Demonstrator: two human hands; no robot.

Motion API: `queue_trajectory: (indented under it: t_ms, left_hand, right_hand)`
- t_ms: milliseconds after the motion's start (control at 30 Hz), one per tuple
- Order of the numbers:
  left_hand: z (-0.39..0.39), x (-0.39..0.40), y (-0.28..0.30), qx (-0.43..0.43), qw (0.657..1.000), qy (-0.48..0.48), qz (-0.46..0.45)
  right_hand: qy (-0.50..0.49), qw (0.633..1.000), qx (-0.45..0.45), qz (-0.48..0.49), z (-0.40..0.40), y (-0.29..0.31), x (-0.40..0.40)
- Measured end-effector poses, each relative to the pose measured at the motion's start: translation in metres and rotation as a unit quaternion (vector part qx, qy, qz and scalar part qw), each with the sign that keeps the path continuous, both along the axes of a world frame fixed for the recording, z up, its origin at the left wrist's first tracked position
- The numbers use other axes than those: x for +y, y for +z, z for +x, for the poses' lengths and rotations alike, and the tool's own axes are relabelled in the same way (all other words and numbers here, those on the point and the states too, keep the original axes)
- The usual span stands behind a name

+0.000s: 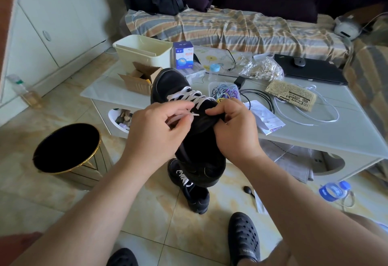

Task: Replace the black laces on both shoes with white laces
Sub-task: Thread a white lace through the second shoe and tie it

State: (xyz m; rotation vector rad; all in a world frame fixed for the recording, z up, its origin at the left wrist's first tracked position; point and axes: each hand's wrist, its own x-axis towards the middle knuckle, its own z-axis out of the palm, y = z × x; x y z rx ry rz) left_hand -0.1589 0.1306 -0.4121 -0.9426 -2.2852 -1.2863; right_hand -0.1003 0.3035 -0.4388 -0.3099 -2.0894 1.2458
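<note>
Mid-frame, a black fabric low-top shoe (195,139) is held up in the air, toe pointing away toward the pale glossy bench (346,118). A flat white woven lace (189,95) already crisscrosses its lower eyelets in several rows; the upper eyelets look unfinished. Left hand (159,127) pinches the stiff lace tip between thumb and fingertips, aiming it at the tongue area. Right hand (235,127) is curled round the soft black tongue and collar, gripping it steady.

Second black shoe (191,190) stands on the beige tiled floor just below, centre-bottom; white crossings show near its top, though whether it is fully laced I cannot tell. So probably more than halfway: top rows of the held shoe and tying are left.

Another loose white cord (315,118) lies looped on the bench at right, near a crumpled newsprint packet (291,95). A round black bin with gold rim (67,148) sits at lower left.
</note>
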Motion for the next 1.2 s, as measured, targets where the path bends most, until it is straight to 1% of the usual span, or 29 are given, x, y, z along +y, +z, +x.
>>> queue_trajectory:
  t_ms: [67,167,300,433,567,633,767,833,867,933,967,1033,1067,1133,1200]
  left_hand:
    - [0.000,-0.001,0.002,0.011,1.000,0.019,-0.020]
    - [-0.004,0.000,0.003,0.039,0.995,0.057,-0.076]
    - [-0.008,0.002,-0.001,0.054,0.989,0.085,-0.113]
    - [-0.009,0.004,-0.003,0.055,0.991,0.073,-0.097]
    - [-0.008,0.007,0.001,0.027,0.996,0.070,-0.055]
    - [-0.007,0.007,0.002,0.017,0.995,0.079,-0.057]
    - [-0.005,0.008,-0.001,-0.029,0.989,0.112,-0.089]
    - [-0.004,0.009,-0.001,-0.055,0.990,0.101,-0.081]
    - [-0.004,0.009,0.000,-0.086,0.990,0.087,-0.065]
    - [-0.004,0.011,-0.002,-0.175,0.983,0.054,-0.008]
    - [-0.005,0.013,-0.004,-0.232,0.972,0.037,0.033]
    - [-0.004,0.019,-0.008,-0.343,0.932,0.012,0.118]
    - [-0.002,0.021,-0.011,-0.377,0.915,0.009,0.144]
    - [0.000,0.025,-0.014,-0.392,0.905,0.017,0.161]
    - [0.003,0.024,-0.012,-0.370,0.913,0.017,0.170]
  right_hand:
    - [-0.005,1.000,0.010,0.013,0.001,0.002,-0.001]
    - [-0.012,0.999,0.017,0.029,0.000,0.002,-0.002]
    - [-0.012,0.998,0.021,0.057,0.000,-0.001,-0.003]
    - [-0.017,0.998,0.016,0.054,0.000,0.002,-0.005]
    - [-0.024,0.998,0.018,0.050,0.001,0.008,-0.007]
    - [-0.021,0.998,0.022,0.057,0.000,0.008,-0.007]
    - [-0.011,0.996,0.022,0.082,0.000,0.004,-0.011]
    - [-0.010,0.997,0.024,0.073,0.000,0.004,-0.012]
    - [-0.012,0.997,0.026,0.066,0.000,0.004,-0.012]
    - [-0.015,0.997,0.035,0.063,0.001,0.006,-0.011]
    - [-0.015,0.996,0.040,0.073,0.001,0.006,-0.010]
    - [-0.014,0.993,0.047,0.106,0.001,0.007,-0.010]
    - [-0.016,0.991,0.050,0.122,0.002,0.007,-0.011]
    - [-0.022,0.988,0.059,0.140,0.001,0.006,-0.012]
    - [-0.026,0.987,0.064,0.144,0.001,0.006,-0.012]
